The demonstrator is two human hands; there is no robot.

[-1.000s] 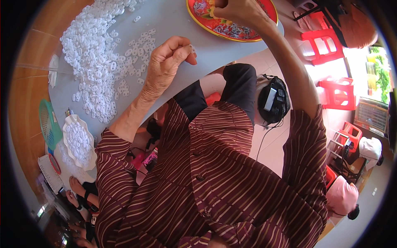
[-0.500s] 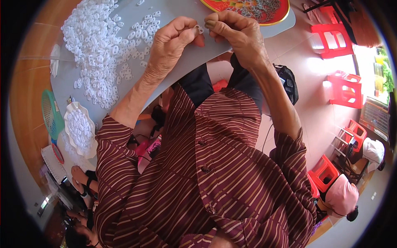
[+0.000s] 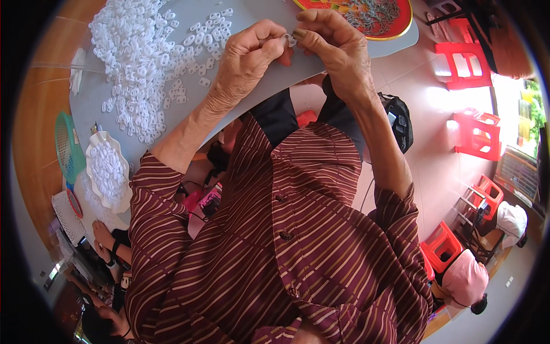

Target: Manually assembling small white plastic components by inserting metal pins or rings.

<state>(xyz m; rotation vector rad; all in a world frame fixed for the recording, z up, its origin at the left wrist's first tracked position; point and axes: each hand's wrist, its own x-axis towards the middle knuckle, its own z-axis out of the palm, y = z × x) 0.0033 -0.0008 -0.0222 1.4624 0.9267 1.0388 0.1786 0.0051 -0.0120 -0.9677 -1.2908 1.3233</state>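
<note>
a small white piece (image 3: 291, 40) is pinched at the fingertips of the left hand (image 3: 252, 54), with thumb and forefinger closed on it and the other fingers folded in, presumably so that it is kept steady. the right hand (image 3: 339, 51) is held close beside it, thumb and forefinger bent toward each other; whether anything is gripped there, or the piece is touched, cannot be told at this size. both hands are raised over the near edge of the grey table (image 3: 252, 11), perhaps so that the fingertips can be seen clearly. to the left, loose white pieces (image 3: 203, 40) are strewn between the left hand and a large heap (image 3: 129, 63), apparently placed for easy reach. beyond the right hand, small grey metal parts (image 3: 375, 16) are kept in a red tray (image 3: 403, 23), probably so that they are not scattered. further to the left, more white pieces (image 3: 107, 169) are contained in a pale scalloped dish (image 3: 126, 186), beside which a green basket (image 3: 69, 152) is set
</note>
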